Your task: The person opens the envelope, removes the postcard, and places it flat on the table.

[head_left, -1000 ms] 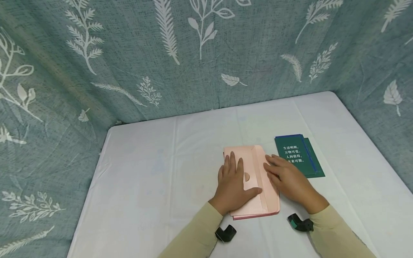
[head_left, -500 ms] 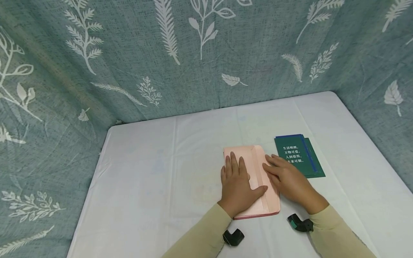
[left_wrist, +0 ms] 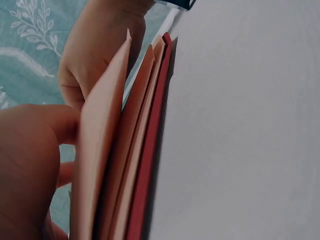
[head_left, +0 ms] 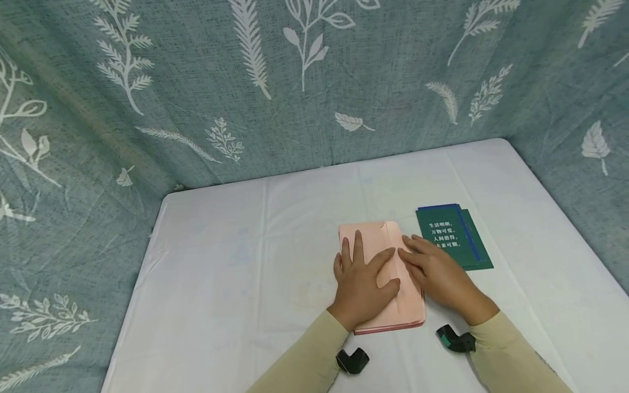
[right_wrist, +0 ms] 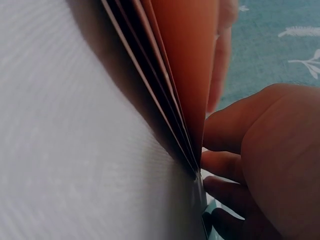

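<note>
In the head view, a small stack of pink envelopes [head_left: 408, 305] lies on the white table, with a dark red one [left_wrist: 150, 160] at the bottom. My left hand [head_left: 362, 289] rests on the top envelope, fingers spread, covering much of its left half. Its index finger and thumb point at the long fold line. My right hand [head_left: 439, 273] touches the stack's right side, with loosely bent fingers [right_wrist: 225, 127] against the edge in the right wrist view. At the near end the layers fan apart, the topmost pink envelope [left_wrist: 102, 115] standing off the others.
Dark green cards [head_left: 444, 229] with white writing lie just beyond my right hand, a blue-edged sheet between them. A white cloth covers the table [head_left: 221, 273]. Green curtains [head_left: 196, 82] with white leaf prints hang behind it and at both sides.
My left hand has slid right over the top envelope, and its index finger has swung out toward the fold line, hiding the half-round notch seen before. The right hand stays almost still.
</note>
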`<state>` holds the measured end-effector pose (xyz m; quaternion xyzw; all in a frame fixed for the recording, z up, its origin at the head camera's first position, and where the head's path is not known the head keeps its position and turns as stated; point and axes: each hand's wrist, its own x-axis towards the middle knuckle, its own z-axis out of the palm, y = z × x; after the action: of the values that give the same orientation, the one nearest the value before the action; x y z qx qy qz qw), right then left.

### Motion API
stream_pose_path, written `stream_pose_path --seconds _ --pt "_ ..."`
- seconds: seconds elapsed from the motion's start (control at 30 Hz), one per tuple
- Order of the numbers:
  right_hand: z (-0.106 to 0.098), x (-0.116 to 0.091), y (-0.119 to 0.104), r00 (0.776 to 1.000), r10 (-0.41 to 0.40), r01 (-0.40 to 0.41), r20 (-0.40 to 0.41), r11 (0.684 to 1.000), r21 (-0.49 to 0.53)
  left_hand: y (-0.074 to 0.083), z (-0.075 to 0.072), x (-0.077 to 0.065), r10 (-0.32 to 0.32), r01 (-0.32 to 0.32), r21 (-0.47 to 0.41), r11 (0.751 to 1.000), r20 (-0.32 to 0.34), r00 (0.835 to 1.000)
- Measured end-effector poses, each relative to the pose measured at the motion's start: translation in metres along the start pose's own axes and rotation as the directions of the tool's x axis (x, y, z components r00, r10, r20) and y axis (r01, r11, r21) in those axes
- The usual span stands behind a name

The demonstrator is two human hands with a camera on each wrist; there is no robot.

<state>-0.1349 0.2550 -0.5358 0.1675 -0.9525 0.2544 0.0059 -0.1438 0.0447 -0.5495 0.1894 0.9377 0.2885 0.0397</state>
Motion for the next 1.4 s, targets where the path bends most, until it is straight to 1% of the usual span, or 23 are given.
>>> stream_pose_path --seconds 0.23,0.5,0.6,0.97,1.07,1.13,1.2,1.3,1.4 --pt "0.002 0.0 0.002 1.0 -0.013 0.013 -0.019 1.0 0.006 -0.001 -0.003 -0.001 0.02 -0.022 -0.091 0.996 -0.017 1.0" --pt "0.006 -0.001 0.003 0.998 -0.019 0.021 -0.055 0.999 0.032 -0.004 -0.005 -0.003 0.059 -0.067 -0.139 0.988 -0.055 0.997" --pt "0.006 -0.001 0.002 0.997 -0.031 0.034 -0.071 0.999 0.033 -0.005 -0.005 -0.004 0.064 -0.073 -0.158 0.985 -0.063 0.996" --pt "0.013 0.002 0.003 0.984 -0.047 0.06 -0.174 0.996 0.071 -0.007 -0.002 -0.003 0.054 -0.063 -0.158 0.985 -0.059 0.997" --pt "0.015 0.004 0.002 0.98 -0.052 0.075 -0.191 0.991 0.113 -0.007 -0.002 -0.003 0.054 -0.063 -0.159 0.985 -0.06 0.997" --pt "0.015 0.005 0.0 0.981 -0.054 0.085 -0.186 0.983 0.162 -0.007 -0.002 -0.003 0.055 -0.064 -0.159 0.985 -0.059 0.997" --pt "0.016 0.005 -0.001 0.986 -0.046 0.082 -0.163 0.97 0.227 -0.007 -0.002 -0.003 0.056 -0.065 -0.157 0.985 -0.059 0.997" --pt "0.016 0.006 -0.001 0.992 -0.023 0.062 -0.121 0.941 0.332 -0.007 -0.002 -0.003 0.058 -0.067 -0.154 0.986 -0.061 0.996" --pt "0.016 0.006 0.001 0.996 -0.022 0.054 -0.088 0.92 0.389 -0.007 -0.002 -0.002 0.057 -0.066 -0.155 0.986 -0.061 0.997"
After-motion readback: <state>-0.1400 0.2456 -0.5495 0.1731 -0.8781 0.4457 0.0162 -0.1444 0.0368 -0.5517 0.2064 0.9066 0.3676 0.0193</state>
